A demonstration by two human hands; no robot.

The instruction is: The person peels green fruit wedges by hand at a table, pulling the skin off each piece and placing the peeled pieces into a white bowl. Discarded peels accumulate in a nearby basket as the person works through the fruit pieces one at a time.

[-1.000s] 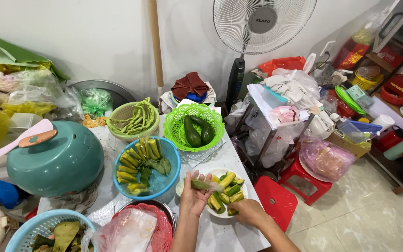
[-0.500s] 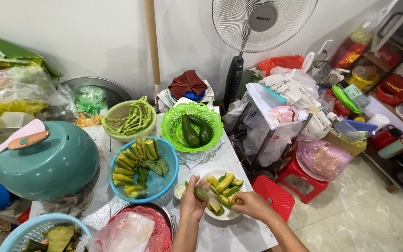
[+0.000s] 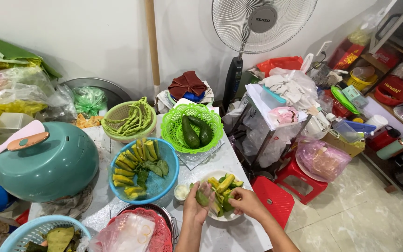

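Note:
My left hand (image 3: 196, 204) holds a green vegetable piece (image 3: 202, 198) over the left edge of a white plate (image 3: 221, 217). The plate carries several cut green and yellow pieces (image 3: 225, 183). My right hand (image 3: 246, 201) rests on the plate's right side, fingers curled among the pieces; I cannot tell if it grips one. A small white cup (image 3: 181, 191) stands just left of the plate. Above it, a blue bowl (image 3: 163, 183) holds more cut slices.
A bright green basket (image 3: 170, 126) holds two dark cucumbers (image 3: 191, 132). A pale basket of long beans (image 3: 129, 120) is behind the blue bowl. A teal rice cooker (image 3: 45, 161) sits left. A red colander (image 3: 157, 233) is near. A standing fan (image 3: 262, 23), red stools (image 3: 276, 198) and clutter fill the right.
The view has tilted down slightly. My left hand still holds the green piece and has drawn a little toward me, while my right hand has come closer to the plate.

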